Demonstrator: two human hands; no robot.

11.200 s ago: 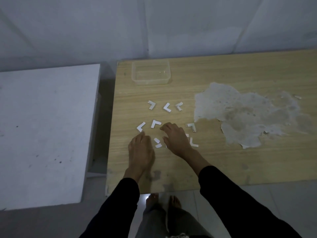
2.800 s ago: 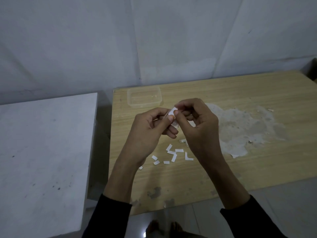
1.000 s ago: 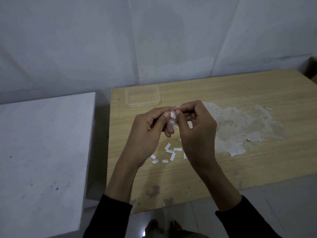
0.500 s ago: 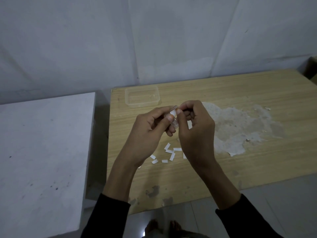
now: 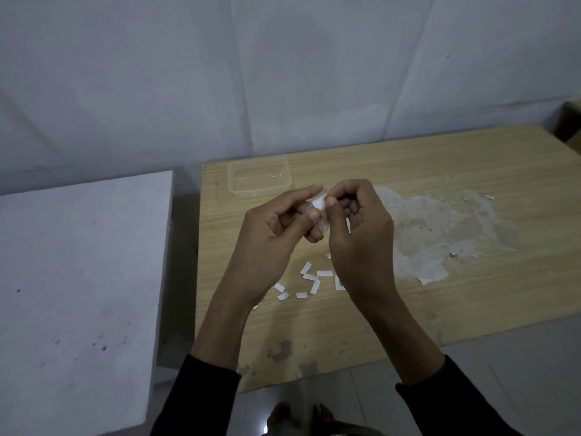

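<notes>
Both hands are raised above the wooden table (image 5: 440, 158). My left hand (image 5: 270, 234) and my right hand (image 5: 358, 234) meet at the fingertips and together pinch a small white piece (image 5: 318, 203) with a clear strip (image 5: 323, 226) hanging below it. Several small white pieces (image 5: 309, 280) lie scattered on the table under my hands; some are hidden behind my right wrist. A clear, shallow plastic container (image 5: 259, 177) stands at the table's far left corner.
A large patch of peeled, pale surface (image 5: 440, 234) spreads over the table to the right of my hands. A white block-like surface (image 5: 78, 294) stands to the left of the table, with a gap between them. A wall rises behind.
Since eleven seconds ago my hands have lifted off the table with a piece between them. Over the last second they have barely moved; the fingertips have shifted slightly on the piece.
</notes>
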